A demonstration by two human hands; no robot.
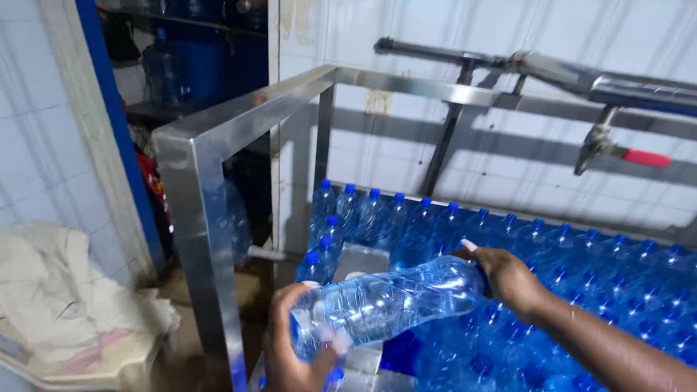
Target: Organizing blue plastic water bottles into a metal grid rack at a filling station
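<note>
While the bottle (387, 303) lies sideways in the air above the steel counter (371, 389), the left hand (295, 350) has its grip clenched round the base and the right hand (509, 277) grasps the neck end, capped bottles (596, 262) packed behind.

The room was lined with white tiled walls (465, 29), stained in places. A steel frame (210, 127) of square tubing was set before the back wall, and a metal pipe (573, 76) with a red-handled valve (644, 158) was mounted above it. On the left, a blue-edged doorway (103, 75) was seen opening onto dim shelves (184, 24). A pale plastic chair (36, 355) draped with crumpled cloth (55, 285) was placed by the wall. Soft, bluish light was cast throughout.
</note>
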